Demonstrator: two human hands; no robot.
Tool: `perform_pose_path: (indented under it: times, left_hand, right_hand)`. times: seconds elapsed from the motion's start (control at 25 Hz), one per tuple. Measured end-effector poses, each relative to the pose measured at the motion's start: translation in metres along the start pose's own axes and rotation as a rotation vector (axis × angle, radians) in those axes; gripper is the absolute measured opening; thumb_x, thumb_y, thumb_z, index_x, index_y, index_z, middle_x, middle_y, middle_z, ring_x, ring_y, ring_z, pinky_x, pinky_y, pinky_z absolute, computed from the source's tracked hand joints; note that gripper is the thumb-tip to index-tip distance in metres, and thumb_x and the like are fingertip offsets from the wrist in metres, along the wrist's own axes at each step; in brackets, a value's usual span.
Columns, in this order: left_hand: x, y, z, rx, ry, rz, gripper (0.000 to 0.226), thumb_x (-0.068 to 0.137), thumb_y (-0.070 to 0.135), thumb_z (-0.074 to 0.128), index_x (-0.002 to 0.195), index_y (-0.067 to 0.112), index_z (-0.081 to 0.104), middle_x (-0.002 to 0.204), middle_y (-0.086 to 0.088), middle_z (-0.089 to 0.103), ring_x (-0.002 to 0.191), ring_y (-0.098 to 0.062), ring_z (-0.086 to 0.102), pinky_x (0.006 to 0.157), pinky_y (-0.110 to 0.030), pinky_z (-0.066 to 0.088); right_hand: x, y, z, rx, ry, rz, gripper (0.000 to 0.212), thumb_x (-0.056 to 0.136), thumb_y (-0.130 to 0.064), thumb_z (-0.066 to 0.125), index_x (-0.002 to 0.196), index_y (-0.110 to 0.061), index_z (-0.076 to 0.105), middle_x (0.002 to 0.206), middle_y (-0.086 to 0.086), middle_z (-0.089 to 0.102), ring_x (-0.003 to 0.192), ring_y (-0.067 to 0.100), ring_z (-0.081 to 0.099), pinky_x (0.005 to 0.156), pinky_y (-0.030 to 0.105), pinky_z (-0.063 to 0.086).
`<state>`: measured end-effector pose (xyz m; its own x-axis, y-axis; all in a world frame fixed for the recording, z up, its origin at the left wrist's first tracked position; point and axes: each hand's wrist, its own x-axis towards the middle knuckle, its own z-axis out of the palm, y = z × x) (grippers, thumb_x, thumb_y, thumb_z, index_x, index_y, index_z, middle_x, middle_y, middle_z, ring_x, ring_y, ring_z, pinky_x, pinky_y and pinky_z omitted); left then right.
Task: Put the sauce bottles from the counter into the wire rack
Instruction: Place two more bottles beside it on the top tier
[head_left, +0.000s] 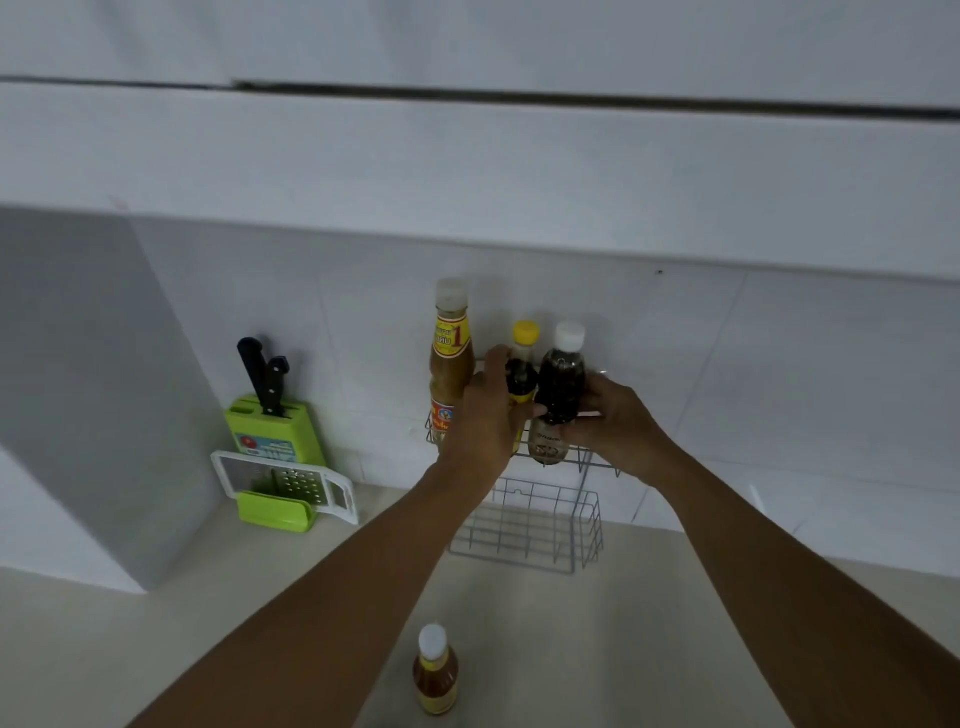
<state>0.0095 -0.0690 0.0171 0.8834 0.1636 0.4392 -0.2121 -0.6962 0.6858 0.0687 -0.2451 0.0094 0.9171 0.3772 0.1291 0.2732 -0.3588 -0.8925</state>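
Both hands reach the wire rack (540, 525) upper tier. The right hand (618, 423) fingers wrap the dark white-capped bottle (558, 395), seated upright there. The left hand (485, 415) rests on the yellow-capped bottle (522, 371); its grip is unclear. An amber bottle (435, 670) stands on the counter (597, 649).

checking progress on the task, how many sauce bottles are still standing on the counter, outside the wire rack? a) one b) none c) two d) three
a: only the amber bottle with a white cap stands on the counter; the other three bottles are up in the wire rack.
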Motion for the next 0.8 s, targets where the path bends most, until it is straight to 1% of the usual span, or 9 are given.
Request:
perform_pose_path:
  times: [0.08, 0.16, 0.2, 0.24, 0.32, 0.36, 0.4, 0.52, 0.8]
  left_hand:
    - [0.000, 0.005, -0.005, 0.013, -0.040, -0.035, 0.054, 0.092, 0.025, 0.070, 0.135, 0.010, 0.042, 0.116, -0.013, 0.067, 0.105, -0.026, 0.066, 0.083, -0.034, 0.056]
    - [0.004, 0.015, -0.014, 0.043, -0.029, -0.054, 0.043, 0.096, 0.034, 0.062, 0.128, 0.011, 0.047, 0.107, -0.010, 0.070, 0.097, -0.026, 0.068, 0.070, -0.030, 0.050]
    - [0.008, 0.020, -0.020, 0.062, -0.012, -0.055, 0.039, 0.097, 0.035, 0.060, 0.126, 0.012, 0.049, 0.105, -0.008, 0.070, 0.095, -0.026, 0.068, 0.071, -0.028, 0.048]
    - [0.013, 0.025, -0.026, 0.078, -0.005, -0.051, 0.036, 0.098, 0.034, 0.059, 0.126, 0.013, 0.051, 0.107, -0.007, 0.070, 0.098, -0.025, 0.068, 0.076, -0.030, 0.049]
    - [0.023, 0.033, -0.040, 0.108, -0.031, -0.048, 0.034, 0.098, 0.025, 0.059, 0.129, 0.017, 0.052, 0.115, -0.006, 0.070, 0.105, -0.026, 0.067, 0.088, -0.042, 0.053]
    - [0.027, 0.035, -0.047, 0.125, -0.052, -0.046, 0.033, 0.097, 0.022, 0.059, 0.129, 0.017, 0.053, 0.114, -0.007, 0.070, 0.104, -0.027, 0.067, 0.089, -0.045, 0.054]
    - [0.030, 0.036, -0.052, 0.146, -0.072, -0.041, 0.031, 0.095, 0.018, 0.059, 0.126, 0.017, 0.055, 0.112, -0.008, 0.070, 0.103, -0.027, 0.066, 0.087, -0.045, 0.055]
    - [0.034, 0.036, -0.063, 0.209, -0.103, -0.026, 0.026, 0.092, 0.013, 0.060, 0.119, 0.014, 0.061, 0.109, -0.011, 0.065, 0.100, -0.028, 0.063, 0.082, -0.037, 0.054]
    - [0.036, 0.034, -0.071, 0.300, -0.084, -0.034, 0.027, 0.094, 0.013, 0.061, 0.121, 0.009, 0.063, 0.116, -0.018, 0.056, 0.103, -0.034, 0.059, 0.081, -0.035, 0.049]
  right_hand:
    - [0.000, -0.003, -0.002, -0.011, -0.045, -0.008, 0.054, 0.072, -0.010, 0.087, 0.109, -0.042, 0.065, 0.111, -0.006, 0.075, 0.103, 0.009, 0.070, 0.091, 0.037, 0.058]
    - [0.002, -0.004, -0.006, -0.001, -0.067, 0.002, 0.050, 0.075, -0.012, 0.087, 0.112, -0.038, 0.067, 0.116, -0.006, 0.073, 0.105, 0.010, 0.070, 0.091, 0.035, 0.058]
    - [0.003, -0.005, -0.007, 0.012, -0.062, 0.014, 0.047, 0.077, -0.014, 0.085, 0.117, -0.033, 0.068, 0.118, -0.005, 0.072, 0.105, 0.013, 0.071, 0.091, 0.036, 0.058]
    - [0.004, -0.005, -0.009, 0.023, -0.052, 0.027, 0.047, 0.079, -0.016, 0.084, 0.121, -0.028, 0.068, 0.120, -0.005, 0.072, 0.105, 0.014, 0.072, 0.092, 0.037, 0.058]
    - [0.005, -0.007, -0.010, 0.023, -0.030, 0.048, 0.050, 0.080, -0.020, 0.083, 0.127, -0.024, 0.066, 0.121, -0.006, 0.072, 0.103, 0.016, 0.073, 0.093, 0.040, 0.058]
    - [0.006, -0.007, -0.010, 0.012, -0.027, 0.053, 0.051, 0.080, -0.021, 0.083, 0.128, -0.023, 0.066, 0.120, -0.006, 0.072, 0.102, 0.017, 0.073, 0.094, 0.042, 0.058]
    - [0.006, -0.008, -0.010, 0.001, -0.029, 0.057, 0.051, 0.080, -0.021, 0.084, 0.128, -0.022, 0.065, 0.119, -0.005, 0.073, 0.102, 0.018, 0.073, 0.094, 0.045, 0.058]
    - [0.007, -0.008, -0.010, -0.016, -0.025, 0.065, 0.051, 0.080, -0.019, 0.084, 0.128, -0.019, 0.065, 0.118, 0.001, 0.073, 0.104, 0.025, 0.072, 0.095, 0.052, 0.058]
    - [0.011, -0.014, -0.002, -0.041, -0.020, 0.045, 0.049, 0.081, -0.012, 0.083, 0.126, -0.015, 0.065, 0.118, 0.006, 0.073, 0.101, 0.028, 0.074, 0.091, 0.054, 0.059]
